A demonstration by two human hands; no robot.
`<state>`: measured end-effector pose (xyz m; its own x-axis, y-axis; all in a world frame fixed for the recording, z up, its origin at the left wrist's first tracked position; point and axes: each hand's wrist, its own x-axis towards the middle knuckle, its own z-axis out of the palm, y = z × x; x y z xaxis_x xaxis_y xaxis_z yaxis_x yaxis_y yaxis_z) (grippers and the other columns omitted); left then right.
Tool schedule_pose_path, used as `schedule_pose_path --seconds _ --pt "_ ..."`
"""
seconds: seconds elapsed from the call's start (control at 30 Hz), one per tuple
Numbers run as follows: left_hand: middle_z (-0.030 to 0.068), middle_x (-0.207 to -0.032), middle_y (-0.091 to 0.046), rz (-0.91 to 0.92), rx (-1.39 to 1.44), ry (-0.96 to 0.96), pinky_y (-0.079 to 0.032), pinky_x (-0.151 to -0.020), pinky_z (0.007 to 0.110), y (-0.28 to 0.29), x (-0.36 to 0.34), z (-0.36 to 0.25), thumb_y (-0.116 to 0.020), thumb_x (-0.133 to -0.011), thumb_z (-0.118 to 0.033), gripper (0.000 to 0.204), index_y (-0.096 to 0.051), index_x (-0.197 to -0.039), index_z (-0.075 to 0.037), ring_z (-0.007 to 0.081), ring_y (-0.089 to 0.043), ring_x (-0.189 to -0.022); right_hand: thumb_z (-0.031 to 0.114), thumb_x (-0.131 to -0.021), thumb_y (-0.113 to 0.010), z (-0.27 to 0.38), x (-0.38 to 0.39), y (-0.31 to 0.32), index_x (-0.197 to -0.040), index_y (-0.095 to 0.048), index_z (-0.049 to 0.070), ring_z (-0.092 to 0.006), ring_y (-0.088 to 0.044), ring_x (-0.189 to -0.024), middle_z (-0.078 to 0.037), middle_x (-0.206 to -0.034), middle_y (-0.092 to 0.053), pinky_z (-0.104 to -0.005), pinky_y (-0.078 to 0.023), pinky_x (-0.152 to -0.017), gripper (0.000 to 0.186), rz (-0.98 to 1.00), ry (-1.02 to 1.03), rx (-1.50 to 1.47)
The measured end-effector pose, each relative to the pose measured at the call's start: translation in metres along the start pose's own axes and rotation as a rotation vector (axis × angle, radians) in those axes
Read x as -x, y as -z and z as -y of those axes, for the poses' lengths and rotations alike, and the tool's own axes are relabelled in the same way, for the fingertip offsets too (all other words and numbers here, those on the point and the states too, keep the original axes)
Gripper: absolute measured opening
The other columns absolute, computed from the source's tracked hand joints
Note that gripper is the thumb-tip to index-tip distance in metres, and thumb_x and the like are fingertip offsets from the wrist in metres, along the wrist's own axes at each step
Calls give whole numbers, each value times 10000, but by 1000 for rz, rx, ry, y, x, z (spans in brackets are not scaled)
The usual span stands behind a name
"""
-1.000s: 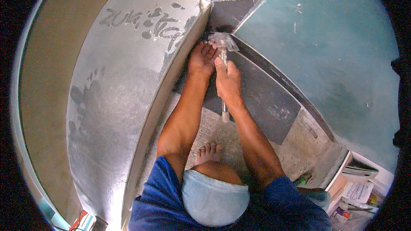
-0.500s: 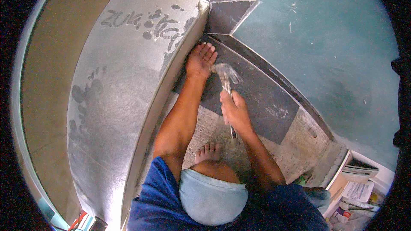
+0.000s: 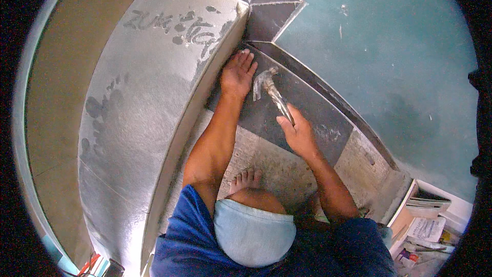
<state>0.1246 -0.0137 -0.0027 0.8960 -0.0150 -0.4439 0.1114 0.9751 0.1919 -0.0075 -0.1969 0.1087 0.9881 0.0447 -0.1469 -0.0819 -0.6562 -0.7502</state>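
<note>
My left hand (image 3: pixel 237 76) lies at the far left corner of a dark grey floor tile (image 3: pixel 256 117). Its fingers are stretched out close together and hold nothing. In my right hand (image 3: pixel 301 134) is a claw hammer (image 3: pixel 271 92), gripped by the handle. The hammer's metal head hangs just right of my left hand, over the tile. Its claw points left toward that hand and its striking face points to the far right. Whether the head touches the tile I cannot tell.
A raised light-grey slab (image 3: pixel 138 113) with dark smudges and marks runs along my left. Dark skirting tiles (image 3: pixel 328 97) border a teal surface (image 3: pixel 389 61) at right. Rough concrete (image 3: pixel 266 154) shows near my bare foot (image 3: pixel 246 179). A box of odds and ends (image 3: pixel 425 231) stands at lower right.
My right hand has moved right with the hammer. The hammer head has turned over, its claw now toward my left hand instead of away. My left hand stays nearly in place.
</note>
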Motion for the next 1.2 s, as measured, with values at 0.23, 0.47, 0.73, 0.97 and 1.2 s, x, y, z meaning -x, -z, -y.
schedule_pose_path --seconds 0.23,0.47,0.73,0.97,1.2 --pt "161 -1266 -576 5 110 26 -375 -1067 485 -1 -2 -2 -441 -966 -229 380 -490 -1280 -22 306 -529 -1193 341 -904 -621 21 -62 0 -1286 -542 61 -398 -645 -981 -270 -1049 -634 -434 -505 -802 480 204 10 231" --pt "151 -1289 -569 193 -597 -314 -363 -1063 454 21 -13 4 -376 -973 -234 400 -484 -1297 -25 297 -520 -1210 339 -901 -625 21 -74 1 -1268 -559 58 -399 -643 -991 -240 -1069 -647 -429 -499 -833 468 177 67 151" --pt "125 -1249 -606 115 -1388 -376 -400 -1038 405 28 -21 9 -390 -967 -221 382 -494 -1263 -4 284 -554 -1164 355 -901 -619 17 -91 7 -1268 -569 77 -378 -642 -1018 -219 -1100 -651 -410 -493 -865 463 291 28 281" --pt "145 -1262 -589 177 -1503 -677 -380 -1062 407 30 -10 7 -383 -970 -236 398 -485 -1280 -7 291 -538 -1185 387 -904 -608 16 -93 20 -1293 -561 78 -377 -605 -1102 -214 -1190 -624 -402 -471 -931 499 291 49 286" --pt "140 -1330 -540 378 -803 -501 -347 -1087 410 30 -21 7 -395 -969 -248 411 -494 -1301 -26 282 -497 -1233 376 -914 -601 14 -90 27 -1290 -564 82 -379 -598 -1112 -216 -1211 -611 -408 -464 -934 479 373 -45 357"
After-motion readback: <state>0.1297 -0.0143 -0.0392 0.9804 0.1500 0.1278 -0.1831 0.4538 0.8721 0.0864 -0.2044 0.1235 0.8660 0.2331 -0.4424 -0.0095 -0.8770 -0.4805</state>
